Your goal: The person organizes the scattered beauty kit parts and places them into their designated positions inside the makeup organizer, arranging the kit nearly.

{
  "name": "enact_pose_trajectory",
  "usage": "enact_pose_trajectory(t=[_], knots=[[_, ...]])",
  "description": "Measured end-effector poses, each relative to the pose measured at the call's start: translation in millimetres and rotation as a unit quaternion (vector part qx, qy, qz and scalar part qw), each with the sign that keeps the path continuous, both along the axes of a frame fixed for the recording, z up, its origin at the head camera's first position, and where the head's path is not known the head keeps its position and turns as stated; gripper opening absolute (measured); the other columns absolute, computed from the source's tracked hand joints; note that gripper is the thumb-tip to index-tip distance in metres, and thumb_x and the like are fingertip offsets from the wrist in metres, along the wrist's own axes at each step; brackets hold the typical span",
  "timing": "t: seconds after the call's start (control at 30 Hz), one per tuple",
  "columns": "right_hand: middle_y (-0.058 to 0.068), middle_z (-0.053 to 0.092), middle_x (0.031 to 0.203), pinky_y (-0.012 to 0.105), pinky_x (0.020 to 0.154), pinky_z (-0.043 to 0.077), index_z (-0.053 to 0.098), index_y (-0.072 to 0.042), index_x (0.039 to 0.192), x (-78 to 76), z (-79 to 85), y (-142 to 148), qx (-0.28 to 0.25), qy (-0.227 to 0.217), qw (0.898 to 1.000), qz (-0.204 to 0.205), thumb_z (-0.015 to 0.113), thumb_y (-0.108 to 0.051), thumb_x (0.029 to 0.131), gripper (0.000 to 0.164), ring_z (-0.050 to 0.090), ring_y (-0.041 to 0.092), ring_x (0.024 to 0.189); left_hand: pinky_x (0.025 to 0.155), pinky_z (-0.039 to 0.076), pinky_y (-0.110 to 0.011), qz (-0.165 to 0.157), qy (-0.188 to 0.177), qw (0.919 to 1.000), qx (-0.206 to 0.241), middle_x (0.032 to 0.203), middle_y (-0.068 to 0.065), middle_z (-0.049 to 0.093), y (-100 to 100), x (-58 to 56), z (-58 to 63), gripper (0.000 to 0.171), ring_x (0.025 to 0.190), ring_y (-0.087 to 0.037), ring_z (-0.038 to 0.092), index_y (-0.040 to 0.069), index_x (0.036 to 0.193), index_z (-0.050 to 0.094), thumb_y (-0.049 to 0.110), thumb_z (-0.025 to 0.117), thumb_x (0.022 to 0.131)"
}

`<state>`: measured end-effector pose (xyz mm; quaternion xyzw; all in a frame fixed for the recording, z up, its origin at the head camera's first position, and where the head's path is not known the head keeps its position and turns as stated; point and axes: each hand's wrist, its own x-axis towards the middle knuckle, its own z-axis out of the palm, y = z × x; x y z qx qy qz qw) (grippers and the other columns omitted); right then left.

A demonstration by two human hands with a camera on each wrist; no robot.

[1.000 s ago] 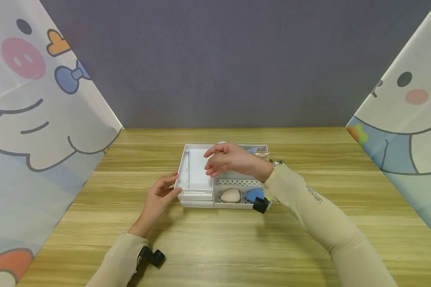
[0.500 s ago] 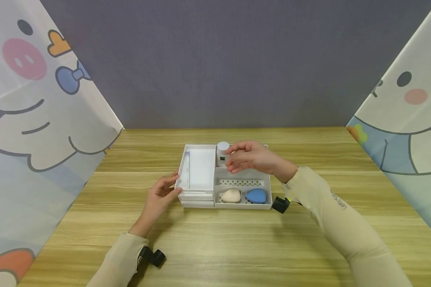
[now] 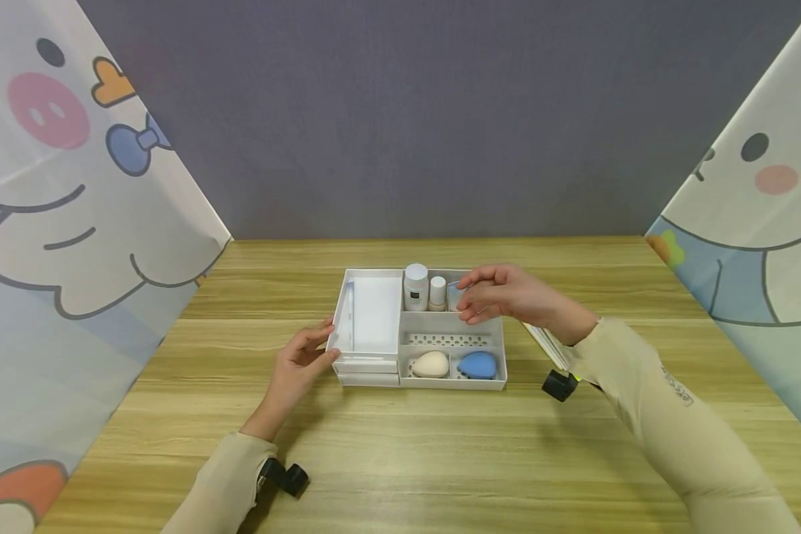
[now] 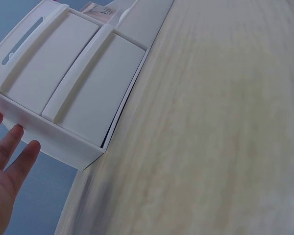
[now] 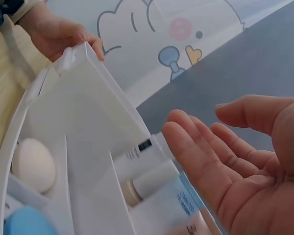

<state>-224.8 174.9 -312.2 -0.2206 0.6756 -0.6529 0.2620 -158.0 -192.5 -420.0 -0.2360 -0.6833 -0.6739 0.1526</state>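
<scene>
Rightward along the organizer tray [image 3: 419,382] (white, compartmented) drifted the right hand [image 3: 500,294], fingers relaxed, holding nothing; left hand [image 3: 297,363] touches its left corner, open-fingered.

left hand [image 3: 298,361] fingers straight — right hand [image 3: 503,294] relaxed, empty

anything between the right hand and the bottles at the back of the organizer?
Nothing visible. The right hand hovers open just right of the white jar and small bottle in the organizer, with only air between.
</scene>
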Motion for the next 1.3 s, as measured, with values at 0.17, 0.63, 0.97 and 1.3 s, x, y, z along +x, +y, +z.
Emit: enact_pose_trajectory(t=[0.17,0.63,0.97,1.3], knots=[[0.011,0.071,0.097,0.041,0.083,0.059,0.047,0.012,0.124,1.1,-4.1,17.7,0.008,0.002,1.0,-0.015,0.049,0.001,0.101,0.026,0.072,0.021,0.087,0.089,0.054,-0.022,0.0,-0.001,1.0,0.002,0.131,0.005,0.063,0.1,0.0,-0.4,0.033,0.116,-0.007,0.061,-0.018,0.114,0.057,-0.024,0.061,0.082],[0.014,0.068,0.098,0.037,0.081,0.06,0.044,0.016,0.126,2.3,-15.3,60.6,0.019,0.007,0.997,-0.073,0.049,0.002,0.101,0.029,0.07,0.021,0.086,0.09,0.054,-0.023,0.002,0.0,1.0,-0.006,0.132,0.006,0.062,-0.5,-1.2,-1.7,0.032,0.116,-0.007,0.061,-0.019,0.114,0.056,-0.023,0.062,0.082],[0.012,0.067,0.098,0.035,0.082,0.06,0.047,0.008,0.122,-4.6,-32.4,86.0,0.036,-0.007,0.995,-0.098,0.048,0.002,0.102,0.021,0.069,0.019,0.087,0.09,0.054,-0.024,0.003,-0.003,0.9999,-0.01,0.132,0.005,0.062,-0.7,-1.5,-2.0,0.032,0.116,-0.007,0.062,-0.018,0.114,0.057,-0.023,0.062,0.083],[0.013,0.067,0.103,0.033,0.082,0.06,0.032,0.024,0.133,-9.5,-51.3,97.9,0.107,-0.01,0.986,-0.128,0.052,0.001,0.1,0.045,0.07,0.017,0.087,0.089,0.054,-0.022,0.016,-0.013,0.9996,-0.021,0.131,0.007,0.062,0.0,-0.3,0.4,0.031,0.114,-0.006,0.062,-0.018,0.114,0.057,-0.021,0.063,0.083]])
